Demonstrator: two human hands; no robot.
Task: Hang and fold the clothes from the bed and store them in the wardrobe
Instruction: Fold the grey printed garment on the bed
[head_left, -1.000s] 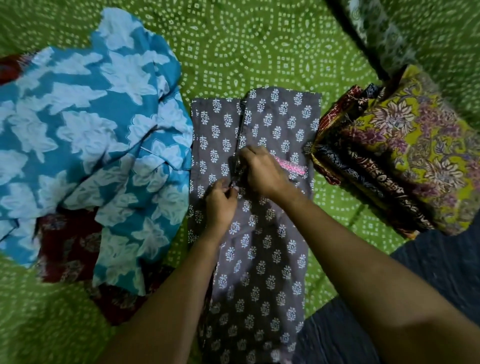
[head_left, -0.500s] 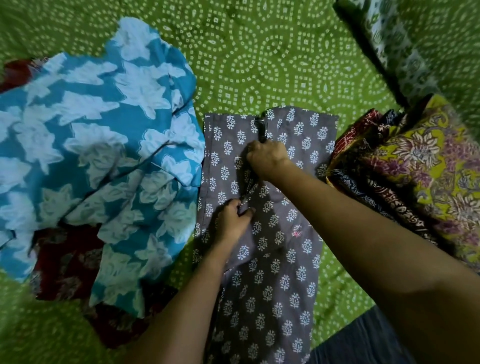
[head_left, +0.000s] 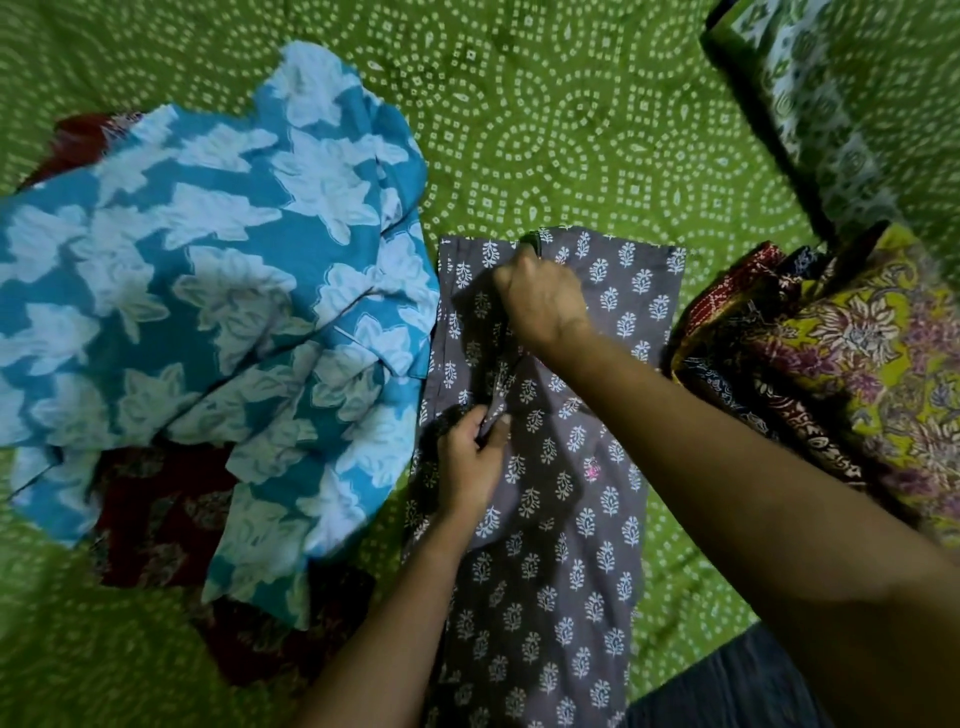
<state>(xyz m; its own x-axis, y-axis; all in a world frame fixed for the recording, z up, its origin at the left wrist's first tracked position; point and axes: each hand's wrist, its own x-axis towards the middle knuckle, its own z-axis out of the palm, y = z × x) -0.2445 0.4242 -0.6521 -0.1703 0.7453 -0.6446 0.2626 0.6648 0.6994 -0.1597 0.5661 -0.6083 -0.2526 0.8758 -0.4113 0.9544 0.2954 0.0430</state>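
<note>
A grey garment with white leaf prints (head_left: 566, 519) lies lengthwise on the green bed sheet (head_left: 545, 130), its far hem toward the top. My right hand (head_left: 543, 296) grips the fabric near the far hem along a middle fold line. My left hand (head_left: 470, 462) pinches the same fold lower down, near the garment's left side. A crumpled blue garment with white flowers (head_left: 208, 291) lies left of it, over a dark red garment (head_left: 156, 519).
A stack of folded printed clothes, yellow-green floral on top (head_left: 841, 364), sits at the right. A green and white patterned pillow or cloth (head_left: 831, 104) lies at the far right. The dark bed edge (head_left: 727, 686) shows at the bottom right.
My right hand has slid along the grey garment's middle fold toward the far hem. My left hand keeps its pinch lower down. The pink tag that showed by my right hand is now covered.
</note>
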